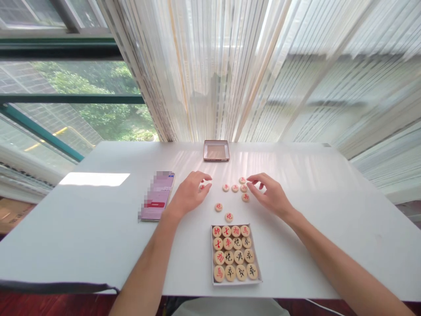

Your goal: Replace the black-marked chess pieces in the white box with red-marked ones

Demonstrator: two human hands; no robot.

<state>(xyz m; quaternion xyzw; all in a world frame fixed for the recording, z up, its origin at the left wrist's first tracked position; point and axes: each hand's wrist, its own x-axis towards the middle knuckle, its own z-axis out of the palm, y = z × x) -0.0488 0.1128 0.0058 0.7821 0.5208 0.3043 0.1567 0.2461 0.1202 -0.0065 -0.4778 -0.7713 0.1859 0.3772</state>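
My left hand [192,193] is low over the table, thumb and fingertips apart. A red-marked xiangqi piece [202,187] shows partly between its thumb and fingers; whether they touch it I cannot tell. My right hand [268,193] has its thumb and index finger apart beside a red soldier piece [242,180] and another soldier piece [243,188]. Close by lie a soldier piece [245,198], one more soldier piece [234,188] and a red chariot piece [226,187]. Nearer me are a red cannon piece [219,206] and a second cannon piece [229,217].
In front of me an open white box [237,283] holds rows of red and black pieces. A shallow box lid [216,159] stands at the table's far edge. A phone [164,197] lies left of my left hand. Striped curtains [213,79] hang behind the white table [98,232].
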